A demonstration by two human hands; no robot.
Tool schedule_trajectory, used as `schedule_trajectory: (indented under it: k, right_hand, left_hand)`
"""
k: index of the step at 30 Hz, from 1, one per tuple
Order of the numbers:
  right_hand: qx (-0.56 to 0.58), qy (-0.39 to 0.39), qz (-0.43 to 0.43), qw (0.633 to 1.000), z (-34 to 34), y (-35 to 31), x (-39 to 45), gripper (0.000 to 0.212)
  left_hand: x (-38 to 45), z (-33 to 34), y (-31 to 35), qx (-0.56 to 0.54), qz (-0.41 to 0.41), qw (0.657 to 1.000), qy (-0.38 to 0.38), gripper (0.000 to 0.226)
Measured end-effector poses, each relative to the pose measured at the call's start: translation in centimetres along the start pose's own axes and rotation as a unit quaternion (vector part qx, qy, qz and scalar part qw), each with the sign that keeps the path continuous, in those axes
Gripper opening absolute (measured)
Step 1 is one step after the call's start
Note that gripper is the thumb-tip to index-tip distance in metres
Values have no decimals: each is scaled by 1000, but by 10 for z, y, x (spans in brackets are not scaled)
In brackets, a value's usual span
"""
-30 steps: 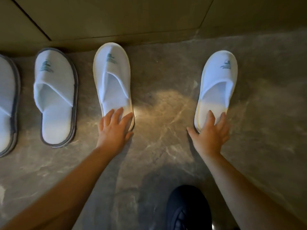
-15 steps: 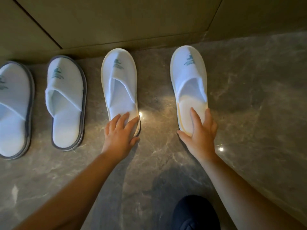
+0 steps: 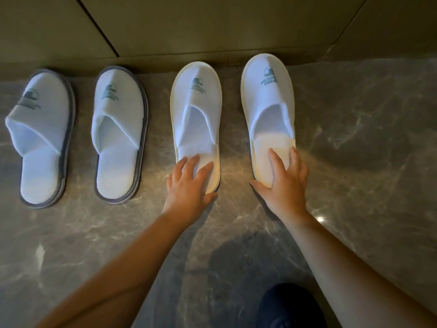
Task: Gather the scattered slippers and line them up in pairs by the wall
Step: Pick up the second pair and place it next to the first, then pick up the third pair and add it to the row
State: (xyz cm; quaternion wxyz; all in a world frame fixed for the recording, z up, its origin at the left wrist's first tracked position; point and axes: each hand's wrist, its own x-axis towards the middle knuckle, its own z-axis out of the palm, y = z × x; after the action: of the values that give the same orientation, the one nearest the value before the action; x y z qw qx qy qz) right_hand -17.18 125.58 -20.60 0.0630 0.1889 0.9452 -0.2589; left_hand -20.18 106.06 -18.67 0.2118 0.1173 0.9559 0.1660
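marble floor (image 3: pixel 354 162), grey and veined, carries everything, and a dark shoe (image 3: pixel 290 306) sits nearest at 6 o'clock. up from it, the left hand (image 3: pixel 186 185) lies flat on the heel of the left cream-edged slipper (image 3: pixel 196 110), fingers straight, pressing and not gripping. the right hand (image 3: pixel 286 185) lies the same way on the heel of the right cream-edged slipper (image 3: pixel 267 95), thumb spread off its inner edge. each slipper runs lengthwise from its hand toward 12 o'clock, toe to the wall (image 3: pixel 212 27). the right one's toe sits slightly nearer the wall and leans a touch, with a gap between the two wider than in the grey pair. i judge the next nudge goes toward 9 o'clock, from the right hand. open floor lies at 3 o'clock. toward 9 o'clock, the near grey-edged slipper (image 3: pixel 120 129) and far grey-edged slipper (image 3: pixel 42 133) already stand paired by the wall
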Motion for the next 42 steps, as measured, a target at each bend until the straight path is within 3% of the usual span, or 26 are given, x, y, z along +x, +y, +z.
schedule_trajectory:
  k: [18,23,29,37,42]
  right_hand:
    - [-19,-18,26,999,-13,-1,-1,79]
    - [16,-13,17,1000,-41,-22,-6,68]
    - [49,-56,-36,997,-150,-101,-50,42]
    - [91,-210,-84,970,-372,-282,-142,24]
    - [74,-315,-155,933,-472,-384,-207,22]
  left_hand:
    - [1,-2,6,26,-15,1000,-4,69]
    - [-10,-31,16,0,-25,999,-22,67]
    - [-84,-145,57,-93,-60,993,-33,48]
    - [-258,-389,124,-159,-136,977,-35,38]
    - [-372,-509,145,-174,-212,962,-19,38]
